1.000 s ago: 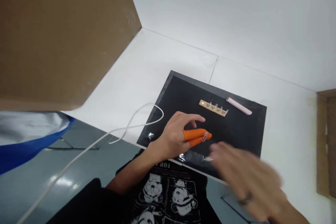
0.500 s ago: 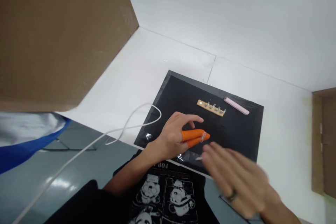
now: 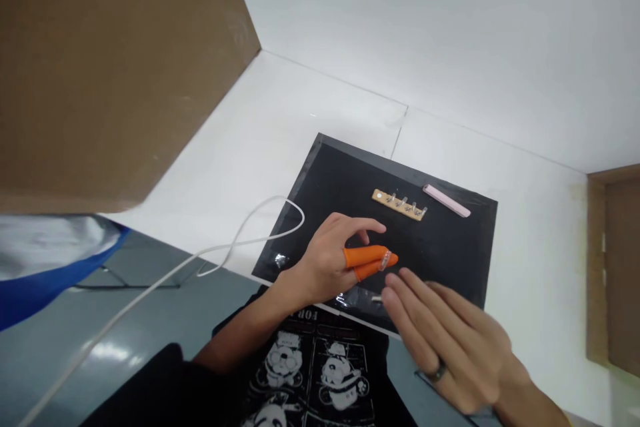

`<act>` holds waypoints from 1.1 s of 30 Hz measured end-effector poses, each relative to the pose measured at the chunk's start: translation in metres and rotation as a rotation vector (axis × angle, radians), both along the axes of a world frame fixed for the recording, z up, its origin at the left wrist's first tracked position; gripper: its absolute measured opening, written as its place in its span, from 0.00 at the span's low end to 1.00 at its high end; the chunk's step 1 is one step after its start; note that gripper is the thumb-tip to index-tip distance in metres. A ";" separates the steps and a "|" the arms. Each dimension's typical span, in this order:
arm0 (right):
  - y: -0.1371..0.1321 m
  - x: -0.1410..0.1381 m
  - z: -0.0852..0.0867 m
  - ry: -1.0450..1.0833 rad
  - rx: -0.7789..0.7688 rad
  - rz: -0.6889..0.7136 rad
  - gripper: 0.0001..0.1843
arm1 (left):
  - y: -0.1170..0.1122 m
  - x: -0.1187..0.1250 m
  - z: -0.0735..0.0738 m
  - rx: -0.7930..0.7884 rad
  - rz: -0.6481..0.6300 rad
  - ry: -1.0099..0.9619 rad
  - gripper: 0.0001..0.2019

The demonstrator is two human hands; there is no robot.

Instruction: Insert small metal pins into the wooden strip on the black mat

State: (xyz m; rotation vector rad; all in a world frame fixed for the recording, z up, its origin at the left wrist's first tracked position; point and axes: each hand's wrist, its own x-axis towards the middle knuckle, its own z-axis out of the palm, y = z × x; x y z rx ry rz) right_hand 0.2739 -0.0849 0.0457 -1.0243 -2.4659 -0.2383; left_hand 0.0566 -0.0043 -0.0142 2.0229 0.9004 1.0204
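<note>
My left hand [image 3: 325,260] is above the black mat [image 3: 345,180], thumb and index finger in orange finger cots. Their tips are pinched together on a small clear plastic piece [image 3: 385,260], while the other fingers are bent loosely. My right hand [image 3: 450,340], with a dark ring, is just to the right, back upward and fingers pressed together. From behind its fingertips pokes a thin pale tip [image 3: 377,298]; the rest of it is hidden. Beyond the hands lies a wooden strip [image 3: 383,197] bearing several small clear upright pieces and a white dot.
A pink bar [image 3: 447,201] lies near the mat's far right edge. A white cable [image 3: 240,240] loops onto the mat's left side. Brown board [image 3: 125,80] stands at the left, and a brown box [image 3: 597,280] at the right edge. White panels [image 3: 450,47] rise behind the table.
My right hand has slowed from a blur and now shows sharply beside my left. The view has shifted slightly; my left hand keeps the same pinch on the clear piece.
</note>
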 end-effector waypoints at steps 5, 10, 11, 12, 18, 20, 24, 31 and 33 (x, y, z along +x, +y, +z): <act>-0.002 0.001 -0.001 0.114 0.021 -0.122 0.16 | 0.000 0.002 0.001 0.028 -0.002 0.016 0.13; -0.002 -0.002 -0.001 0.098 -0.002 -0.138 0.18 | 0.000 0.002 0.001 0.001 -0.005 0.006 0.14; -0.002 -0.003 0.000 0.116 0.008 -0.167 0.18 | 0.000 0.001 0.000 -0.012 -0.006 0.005 0.14; -0.002 -0.004 0.001 0.098 0.026 -0.136 0.16 | 0.000 0.001 0.000 -0.019 -0.011 0.007 0.14; 0.000 -0.005 0.003 0.123 0.004 -0.221 0.15 | 0.000 0.002 -0.001 -0.005 0.008 0.001 0.14; -0.001 -0.005 0.002 0.112 0.053 -0.154 0.14 | 0.000 0.003 -0.001 -0.016 0.005 -0.002 0.15; -0.004 -0.005 0.001 0.104 -0.030 -0.045 0.13 | 0.000 0.002 0.001 -0.017 0.001 -0.012 0.15; -0.003 -0.011 0.000 0.039 0.000 -0.064 0.14 | -0.001 0.002 0.001 -0.013 -0.003 -0.012 0.14; -0.002 -0.011 -0.001 0.098 0.011 -0.215 0.14 | -0.001 0.002 0.000 -0.014 0.004 -0.013 0.15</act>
